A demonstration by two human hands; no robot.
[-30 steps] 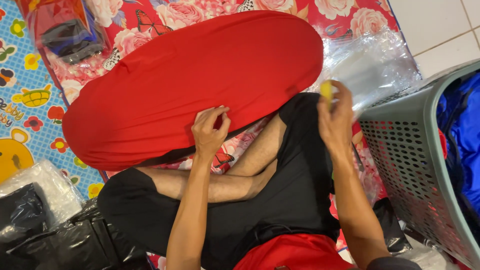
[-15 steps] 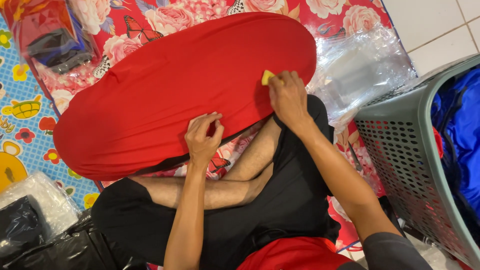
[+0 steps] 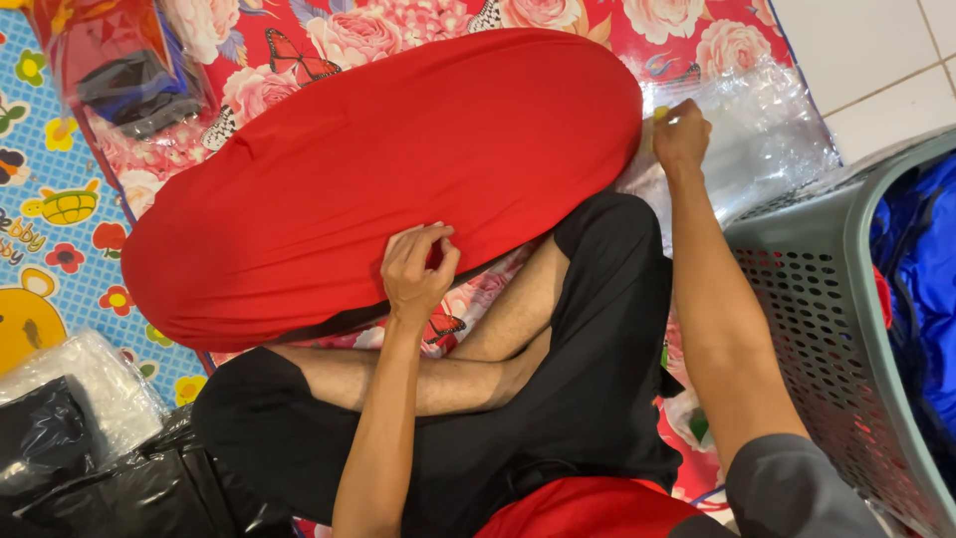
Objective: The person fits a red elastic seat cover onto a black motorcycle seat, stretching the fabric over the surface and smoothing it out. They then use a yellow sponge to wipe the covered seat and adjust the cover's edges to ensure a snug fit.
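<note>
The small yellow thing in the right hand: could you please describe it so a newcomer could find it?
Start at the big red cushion on the floral mat. At its right end the right hand pinches a small yellow piece, the only yellow thing beside the clear plastic bag.

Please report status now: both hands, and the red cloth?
Left hand pinches red cloth edge. Right hand holds small yellow piece beside cloth. Nothing in the way.

One head-worn view, straight down.
You look closely over your crossed legs onto the floral mat (image 3: 329, 60); no second view.
</note>
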